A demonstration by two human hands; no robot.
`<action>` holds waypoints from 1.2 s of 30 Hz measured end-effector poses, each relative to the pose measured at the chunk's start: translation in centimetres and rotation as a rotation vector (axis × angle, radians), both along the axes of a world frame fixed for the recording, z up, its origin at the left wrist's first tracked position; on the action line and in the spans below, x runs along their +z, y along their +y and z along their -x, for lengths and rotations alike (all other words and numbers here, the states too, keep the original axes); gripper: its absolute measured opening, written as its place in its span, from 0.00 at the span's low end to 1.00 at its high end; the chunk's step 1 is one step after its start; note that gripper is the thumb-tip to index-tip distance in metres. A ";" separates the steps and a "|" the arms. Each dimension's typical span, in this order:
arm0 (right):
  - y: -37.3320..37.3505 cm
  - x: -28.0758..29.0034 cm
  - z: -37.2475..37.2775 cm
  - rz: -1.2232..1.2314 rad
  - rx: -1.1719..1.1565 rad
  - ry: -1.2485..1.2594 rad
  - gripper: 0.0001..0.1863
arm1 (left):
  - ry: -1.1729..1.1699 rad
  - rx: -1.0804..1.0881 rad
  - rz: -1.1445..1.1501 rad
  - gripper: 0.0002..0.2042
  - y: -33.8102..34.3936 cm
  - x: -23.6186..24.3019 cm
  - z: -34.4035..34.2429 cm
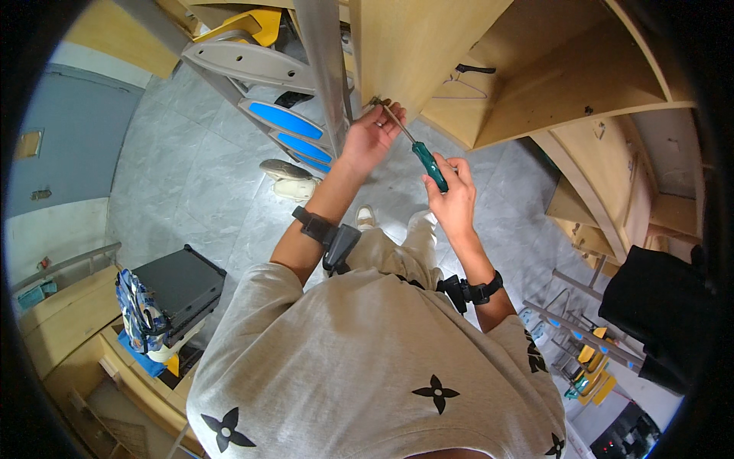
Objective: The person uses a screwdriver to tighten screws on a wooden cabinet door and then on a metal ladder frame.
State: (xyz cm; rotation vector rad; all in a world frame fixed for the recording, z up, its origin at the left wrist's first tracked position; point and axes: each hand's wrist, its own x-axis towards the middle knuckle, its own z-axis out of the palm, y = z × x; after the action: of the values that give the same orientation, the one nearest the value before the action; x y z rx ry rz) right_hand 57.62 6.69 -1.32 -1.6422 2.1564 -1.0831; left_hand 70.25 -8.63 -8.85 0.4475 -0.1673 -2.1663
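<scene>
A screwdriver point(430, 164) with a dark green handle is gripped in my right hand point(453, 197), the fingers wrapped round the handle. Its metal shaft slants up and left to the lower edge of a light wooden panel point(413, 53). There, a small brass-coloured metal fitting point(376, 101) shows at the panel's edge. My left hand point(370, 139) is beside the shaft's tip, palm up, with its fingers curled and pinched at the fitting. The fingers partly cover the fitting and the screwdriver's tip.
A grey metal ladder frame with blue-topped steps point(287, 121) stands just left of my hands. Shoes point(290, 180) lie on the grey tiled floor beside it. To the right are open wooden cabinets point(527, 84), with a hanger point(462, 83) inside. A dark grey case point(180, 291) stands lower left.
</scene>
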 end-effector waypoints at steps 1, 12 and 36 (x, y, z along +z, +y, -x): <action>0.0 -0.5 0.2 0.001 0.003 0.001 0.16 | 0.046 -0.033 -0.048 0.12 0.3 0.1 0.1; -0.6 0.1 0.4 -0.010 0.076 -0.669 0.17 | -0.155 -0.096 0.047 0.10 2.5 2.4 0.9; -1.8 -2.0 1.5 -0.437 0.064 -1.520 0.19 | -0.275 -0.082 0.140 0.09 0.8 2.2 0.3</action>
State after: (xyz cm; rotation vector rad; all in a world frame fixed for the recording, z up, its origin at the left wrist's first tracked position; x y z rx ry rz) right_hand 56.09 4.88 -3.35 -0.3130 1.1060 -1.0995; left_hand 69.98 -7.87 -6.69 0.6664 -0.4940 -2.1475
